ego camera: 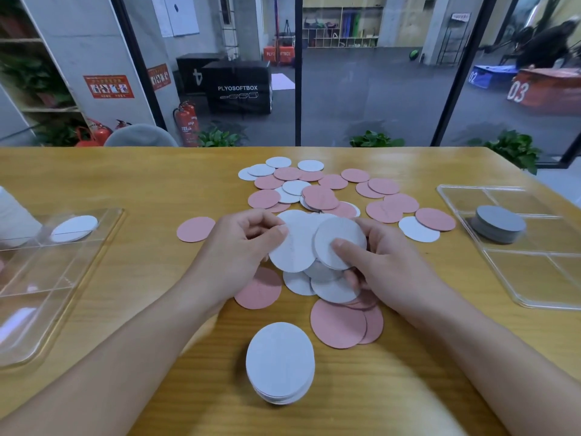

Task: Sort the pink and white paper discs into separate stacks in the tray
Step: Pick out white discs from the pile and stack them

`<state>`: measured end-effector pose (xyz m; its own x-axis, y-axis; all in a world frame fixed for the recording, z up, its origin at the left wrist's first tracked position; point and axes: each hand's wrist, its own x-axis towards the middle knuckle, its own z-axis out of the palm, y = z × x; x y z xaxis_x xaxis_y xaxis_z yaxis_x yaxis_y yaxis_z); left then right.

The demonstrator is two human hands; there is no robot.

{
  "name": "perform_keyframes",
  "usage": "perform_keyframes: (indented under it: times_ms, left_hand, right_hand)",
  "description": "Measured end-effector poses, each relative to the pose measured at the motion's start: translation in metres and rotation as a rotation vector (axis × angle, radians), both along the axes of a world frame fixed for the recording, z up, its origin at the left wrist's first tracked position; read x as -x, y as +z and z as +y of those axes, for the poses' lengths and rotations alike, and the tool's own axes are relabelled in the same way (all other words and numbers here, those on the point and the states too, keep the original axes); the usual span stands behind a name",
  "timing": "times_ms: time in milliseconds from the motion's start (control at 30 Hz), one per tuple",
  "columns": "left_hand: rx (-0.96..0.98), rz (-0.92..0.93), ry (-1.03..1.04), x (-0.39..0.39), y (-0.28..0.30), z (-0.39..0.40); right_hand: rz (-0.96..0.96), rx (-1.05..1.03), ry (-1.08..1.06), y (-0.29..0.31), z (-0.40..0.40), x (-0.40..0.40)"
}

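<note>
Our left hand [248, 237] and right hand [374, 259] both pinch white discs [314, 243]; we should square their edges (pink ones left aside) before stacking them on the worktop [125, 184].

Table: a wooden table [125, 177] with a yellowish grain fills the lower half of the view.
Window: a glass wall with black frames [298, 70] stands just behind the table's far edge.
Floor: dark grey floor [361, 89] beyond the glass.
Boxes: a black box [239, 88] marked PLYOSOFTBOX, and an orange box [547, 89] numbered 03 (a blue one sits beside it).
Wall: grey wall [94, 48] at left with a red sign [108, 86].
Safety gear: a red fire extinguisher [186, 122] by the glass.
Plants: green plants [375, 140] along the base of the glass.
Shelving: open cubby shelves [341, 28] at the far wall.
Light: even, dim indoor light.
</note>
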<state>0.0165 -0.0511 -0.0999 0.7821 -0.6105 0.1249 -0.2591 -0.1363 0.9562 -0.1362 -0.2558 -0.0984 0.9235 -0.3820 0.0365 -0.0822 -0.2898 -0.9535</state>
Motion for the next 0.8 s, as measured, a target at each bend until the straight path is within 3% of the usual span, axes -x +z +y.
perform_keyframes:
  times_ms: [367,467,567,700,800]
  left_hand:
    - [0.049,0.005,-0.214,0.021,0.005,-0.016]
    - [-0.085,-0.228,-0.125,0.008,-0.002,-0.018]
    - [-0.266,-0.475,-0.186,-0.001,-0.006,-0.025]
    - [-0.467,-0.569,-0.423,0.002,-0.009,-0.030]
    - [-0.583,-0.623,-0.436,0.003,-0.008,-0.025]
  right_hand:
    - [-0.021,0.086,0.093,0.002,-0.007,0.008]
    - [-0.022,0.077,-0.016,0.007,-0.016,0.009]
    - [0.044,-0.003,-0.121,0.008,-0.019,0.009]
    - [0.083,-0.022,-0.185,0.005,-0.017,0.007]
    - [0.095,0.013,-0.186,0.005,-0.017,0.009]
